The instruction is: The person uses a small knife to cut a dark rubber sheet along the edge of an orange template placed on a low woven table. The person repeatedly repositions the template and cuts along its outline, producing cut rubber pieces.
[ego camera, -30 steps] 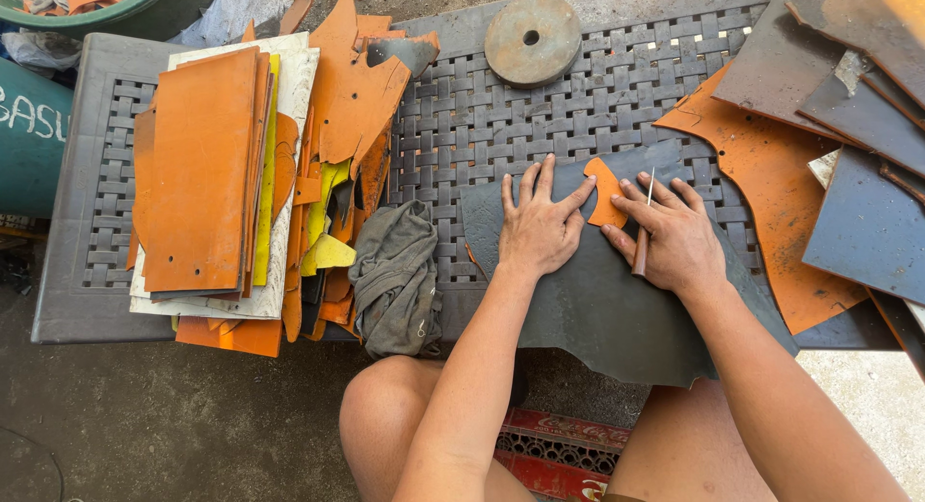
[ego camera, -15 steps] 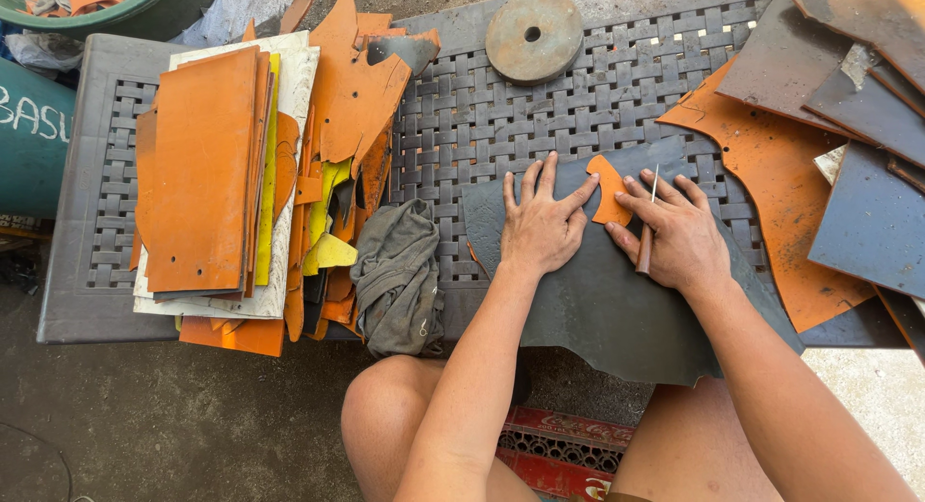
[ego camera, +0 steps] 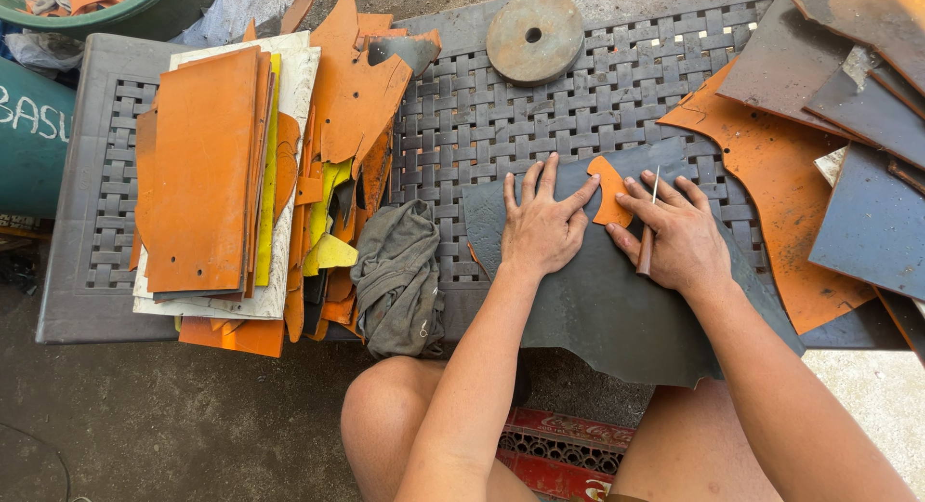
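A dark grey sheet of leather [ego camera: 617,309] lies over the front of a grey woven plastic table [ego camera: 462,126]. My left hand [ego camera: 541,223] presses flat on it, fingers spread, its forefinger touching a small orange pattern piece [ego camera: 609,189]. My right hand [ego camera: 679,240] rests on the sheet just right of that piece, fingertips on its edge. It holds a thin pointed tool with a wooden handle [ego camera: 647,237], point up.
A stack of orange and yellow sheets [ego camera: 212,174] and offcuts fills the table's left. A grey rag [ego camera: 400,271] lies beside it. A round metal disc [ego camera: 535,38] sits at the back. Orange and dark sheets [ego camera: 819,136] pile at the right. A red crate [ego camera: 568,449] stands between my knees.
My right hand has shifted slightly toward the orange piece, with the tool tilted more upright. My left hand stays pressed on the sheet.
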